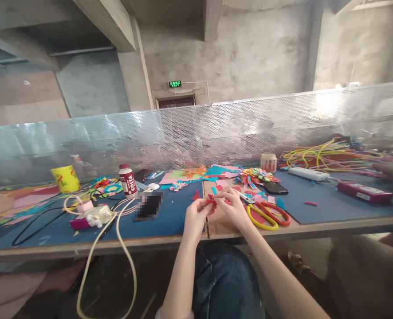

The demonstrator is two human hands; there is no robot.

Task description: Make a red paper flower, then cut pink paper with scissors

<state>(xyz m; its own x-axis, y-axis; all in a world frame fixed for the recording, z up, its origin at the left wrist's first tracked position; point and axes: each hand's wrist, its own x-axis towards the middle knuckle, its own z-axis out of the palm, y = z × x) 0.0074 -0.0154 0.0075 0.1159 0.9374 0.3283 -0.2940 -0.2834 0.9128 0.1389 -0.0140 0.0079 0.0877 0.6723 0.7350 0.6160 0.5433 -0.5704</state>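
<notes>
Head view: we are pinching red paper (211, 200) with our left hand (196, 216) and right hand (233, 208); paper flowers (262, 174) are lying assembled on the worktop (179, 212), ours seemingly unfinished.

Between the left hand (195, 213) and the dark slab (149, 206), a bare stretch of worktop (174, 219) gives passage. 2 handle loops, 1 yellow (262, 226) and 1 red, obstruct the side just by the right hand (234, 207); past them, open surface reaches the purple box (364, 192). Coloured paper (221, 171) crowds the middle, a perforated screen (196, 137) walls the back, and a cable (135, 281) hangs off the front edge.
</notes>
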